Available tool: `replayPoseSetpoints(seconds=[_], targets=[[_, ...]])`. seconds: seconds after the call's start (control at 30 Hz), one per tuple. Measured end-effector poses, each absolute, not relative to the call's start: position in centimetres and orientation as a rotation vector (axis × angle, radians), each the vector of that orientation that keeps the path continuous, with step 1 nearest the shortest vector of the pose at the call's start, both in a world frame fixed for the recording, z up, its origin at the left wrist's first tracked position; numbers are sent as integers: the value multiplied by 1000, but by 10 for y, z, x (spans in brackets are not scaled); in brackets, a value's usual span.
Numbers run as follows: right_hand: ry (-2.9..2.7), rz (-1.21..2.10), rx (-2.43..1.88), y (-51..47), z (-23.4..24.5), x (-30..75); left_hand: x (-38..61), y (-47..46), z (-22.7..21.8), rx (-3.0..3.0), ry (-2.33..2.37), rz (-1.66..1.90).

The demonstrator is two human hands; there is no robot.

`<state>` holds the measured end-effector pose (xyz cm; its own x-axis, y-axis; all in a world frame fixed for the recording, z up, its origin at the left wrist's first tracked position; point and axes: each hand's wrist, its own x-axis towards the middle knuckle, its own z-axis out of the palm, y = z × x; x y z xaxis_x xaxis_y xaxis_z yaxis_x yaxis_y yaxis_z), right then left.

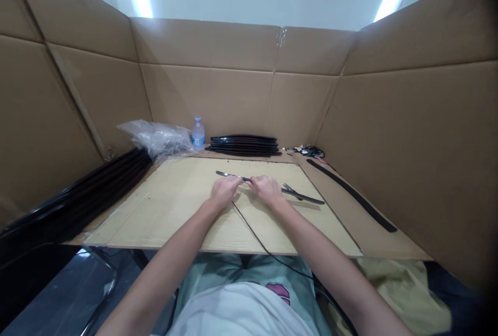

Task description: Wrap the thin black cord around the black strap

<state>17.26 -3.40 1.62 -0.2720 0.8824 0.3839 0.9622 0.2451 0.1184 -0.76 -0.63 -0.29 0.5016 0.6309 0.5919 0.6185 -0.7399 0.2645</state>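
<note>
**Mia:** Looking from the left, what are you seeing first?

**Ben:** Long black strips are lying in a pile along the left edge of the board. Behind them a crinkly plastic bag is sitting, and a small water bottle is standing upright just beside it.

**Mia:** And in the middle?

**Ben:** The left hand is resting on the board, with its fingers curled shut around a thin wiper blade. The right hand is sitting just beside it, almost touching, and its fingers are closed on the same blade. The blade is lying flat across the middle of the board, poking out on both sides of the hands.

**Mia:** Is anything else near them?

**Ben:** A thin black wire is running from the hands toward the person's lap. Behind the hands, a flat stack of black strips is lying against the cardboard wall.

**Mia:** And on the right?

**Ben:** A little tangle of small parts is sitting in the far corner. One long black rubber strip is lying alone, well apart from the hands.
</note>
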Motion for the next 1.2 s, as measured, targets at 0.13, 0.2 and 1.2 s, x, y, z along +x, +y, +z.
replayPoseSetpoints(seconds=[0.13, 0.2, 1.2], targets=[[-2329, -488, -1717, -35, 16, 168, -11, -5, -4, 2776, 1085, 1059], [-2349, -484, -1712, -35, 16, 166, -12, -4, -4, 2791, 1065, 1064], [-2422, -629, -1321, -31, -6, 181, -7, 9, -1, 2343, 976, 1359]])
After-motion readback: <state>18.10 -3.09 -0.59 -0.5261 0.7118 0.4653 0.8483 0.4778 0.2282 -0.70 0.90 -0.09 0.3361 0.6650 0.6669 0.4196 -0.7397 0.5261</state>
